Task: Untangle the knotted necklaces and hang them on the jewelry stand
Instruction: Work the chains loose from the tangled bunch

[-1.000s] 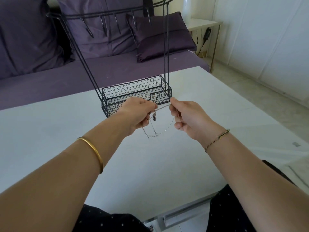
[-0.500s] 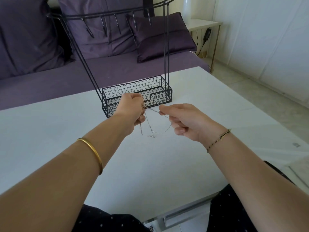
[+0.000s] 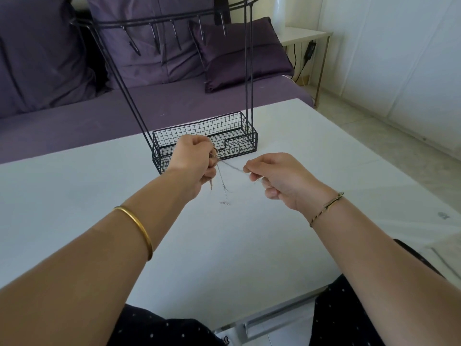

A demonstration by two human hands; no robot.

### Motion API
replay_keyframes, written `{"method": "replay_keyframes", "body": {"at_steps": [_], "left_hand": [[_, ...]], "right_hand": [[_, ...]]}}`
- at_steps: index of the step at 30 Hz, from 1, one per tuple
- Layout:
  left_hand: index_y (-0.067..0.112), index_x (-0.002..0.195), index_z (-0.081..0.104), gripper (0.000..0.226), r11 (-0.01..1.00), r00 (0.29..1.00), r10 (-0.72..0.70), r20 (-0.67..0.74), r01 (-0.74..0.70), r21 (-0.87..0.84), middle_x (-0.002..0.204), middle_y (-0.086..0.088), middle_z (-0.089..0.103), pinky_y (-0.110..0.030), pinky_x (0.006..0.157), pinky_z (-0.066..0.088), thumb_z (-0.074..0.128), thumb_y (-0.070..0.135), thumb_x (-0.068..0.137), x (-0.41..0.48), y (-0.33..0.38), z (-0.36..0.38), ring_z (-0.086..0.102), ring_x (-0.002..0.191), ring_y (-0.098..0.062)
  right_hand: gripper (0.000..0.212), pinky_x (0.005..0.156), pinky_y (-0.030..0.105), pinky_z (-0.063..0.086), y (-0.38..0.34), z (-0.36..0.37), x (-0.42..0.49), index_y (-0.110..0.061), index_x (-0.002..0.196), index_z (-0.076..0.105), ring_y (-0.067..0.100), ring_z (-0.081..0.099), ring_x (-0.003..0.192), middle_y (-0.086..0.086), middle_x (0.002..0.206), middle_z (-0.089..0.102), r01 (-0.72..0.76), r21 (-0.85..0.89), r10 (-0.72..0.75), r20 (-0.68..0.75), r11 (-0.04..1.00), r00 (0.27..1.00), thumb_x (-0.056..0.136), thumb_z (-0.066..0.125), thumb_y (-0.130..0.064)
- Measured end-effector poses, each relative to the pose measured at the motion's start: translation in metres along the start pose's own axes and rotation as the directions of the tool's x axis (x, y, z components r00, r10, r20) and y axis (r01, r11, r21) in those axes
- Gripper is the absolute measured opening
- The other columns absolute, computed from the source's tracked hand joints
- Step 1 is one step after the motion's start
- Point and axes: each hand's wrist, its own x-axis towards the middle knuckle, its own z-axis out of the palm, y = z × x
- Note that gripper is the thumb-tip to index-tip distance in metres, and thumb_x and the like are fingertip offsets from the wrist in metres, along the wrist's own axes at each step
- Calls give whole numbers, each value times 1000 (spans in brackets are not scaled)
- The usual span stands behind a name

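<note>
Silver-toned fine chain: the necklaces (image 3: 232,165) are held in the air above the white table (image 3: 224,258), just in front of the jewelry stand (image 3: 239,147). None hangs on its hooks (image 3: 177,38) yet.

Left hand (image 3: 193,161): clenched, fingers curled round the bunched chains, knot presumably inside the fist. Right hand (image 3: 279,178): pinches one strand between thumb and forefinger, other fingers curled under. That strand runs taut between the two hands. Loose lengths dangle from the left fist toward the tabletop. The chains are thin and blurred, so we cannot count them, nor tell whether the lowest end touches the table.

Handling, our judgement:
- Very light and fully limp; they hold no shape and follow gravity.
- Links slide on each other and on skin; a fingertip pinch is needed, not a palm hold.
- Fragile under a sharp tug, and pulling taut likely tightens the knot.
- We would take hold close beside the knot, one strand per hand, and ease it loose with slack.
- For hanging, take each chain near its clasp or at mid-loop.
</note>
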Motion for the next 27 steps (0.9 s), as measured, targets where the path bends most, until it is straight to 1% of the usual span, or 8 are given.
{"method": "replay_keyframes", "body": {"at_steps": [7, 11, 15, 19, 21, 23, 24, 27], "left_hand": [[14, 84, 45, 23, 999, 999, 36, -29, -35, 37, 64, -2, 40, -20, 40, 20, 34, -3, 95, 3, -3, -4, 29, 47, -10], [14, 79, 46, 26, 997, 997, 67, -35, -65, 44, 63, -2, 40, -22, 44, 19, 33, -4, 93, 2, -1, -3, 28, 48, -11], [13, 75, 44, 28, 995, 995, 94, -27, -93, 42, 64, -4, 40, -26, 48, 16, 31, -6, 92, 1, 0, 0, 25, 51, -13], [12, 77, 46, 25, 995, 995, 93, -27, -92, 28, 66, -3, 42, -22, 41, 19, 33, -5, 92, 1, 0, -1, 28, 47, -10], [11, 78, 46, 25, 995, 995, 95, -23, -95, 28, 66, -2, 43, -20, 40, 21, 34, -5, 92, 1, 0, -1, 30, 46, -9], [11, 78, 47, 25, 995, 995, 100, -19, -100, 32, 67, -2, 43, -20, 40, 23, 34, -5, 92, 0, 0, 0, 31, 46, -10], [11, 79, 47, 25, 994, 995, 101, -20, -101, 33, 67, -2, 44, -20, 40, 23, 34, -5, 92, 0, 0, 0, 31, 47, -10], [11, 81, 47, 22, 995, 994, 104, -29, -103, 13, 67, -2, 44, -20, 38, 23, 34, -4, 92, 1, 1, -1, 31, 48, -10]], "right_hand": [[13, 41, 18, 30, -3, -4, 2, -12, 85, 67, 8, 28, 40, 4, 80, 62, -81, 65, 85, -56, 995, 995, 92, 57, -17], [14, 44, 19, 24, -5, -6, 0, -10, 89, 70, 7, 23, 36, 5, 79, 65, -91, 37, 92, -26, 995, 995, 90, 58, -17], [19, 37, 17, 19, -3, -5, -3, -11, 95, 71, 7, 23, 40, 17, 96, 71, -26, 20, 24, 85, 999, 996, 87, 57, -1], [25, 41, 18, 14, -3, -1, -7, -10, 96, 67, 1, 40, 34, 15, 116, 67, 0, -61, 15, 238, 998, 971, 88, 51, 7], [22, 45, 20, 13, -5, 0, -8, -8, 93, 67, 2, 38, 32, 12, 108, 71, 2, -84, 23, 301, 997, 953, 90, 50, 5], [18, 42, 17, 15, -5, 0, -8, -7, 95, 67, 5, 25, 35, -1, 75, 73, -4, -95, 37, 350, 995, 936, 92, 52, 1], [16, 40, 16, 17, -5, 0, -7, -7, 94, 67, 5, 21, 37, -5, 69, 70, -10, -86, 41, 357, 996, 933, 92, 52, 0], [18, 37, 15, 19, -3, -1, -3, -11, 84, 62, 6, 20, 36, 7, 89, 72, -43, -21, 47, 290, 999, 956, 93, 51, 0]]}}
